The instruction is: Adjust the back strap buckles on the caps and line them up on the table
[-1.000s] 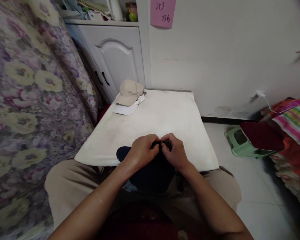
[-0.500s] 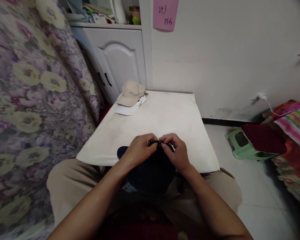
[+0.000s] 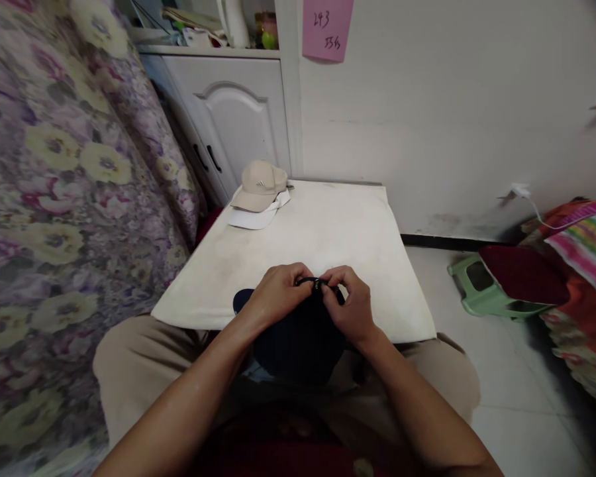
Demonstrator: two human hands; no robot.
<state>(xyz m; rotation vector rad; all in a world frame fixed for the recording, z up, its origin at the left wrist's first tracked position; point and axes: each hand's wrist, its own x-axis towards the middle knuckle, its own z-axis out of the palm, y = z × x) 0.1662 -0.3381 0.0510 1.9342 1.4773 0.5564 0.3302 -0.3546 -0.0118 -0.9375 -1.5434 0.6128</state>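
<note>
"Left hand [image 3: 281,295] and right hand [image 3: 350,301]: what have they got?"

"On my feed, both are clamped on the dark blue cap [image 3: 298,351], pinching its dark band [image 3: 317,283] from either side, fingertips close together around a small shiny piece. I can't tell whether that piece is fastened."

"Where's the cap itself?"

"At the near edge of the bench [image 3: 338,232], its crown hanging between the knees [image 3: 139,358]. I see its brim poking out past the left wrist."

"And farther out?"

"Right of the bench, a green stool [image 3: 477,288] stands on the floor. At the far left corner I have a beige cap [image 3: 258,185] resting on a white cap [image 3: 255,218]. Behind them, a pale cabinet [image 3: 233,112]; beside it, a pink note [image 3: 326,30] on the wall [image 3: 427,119]."
</note>
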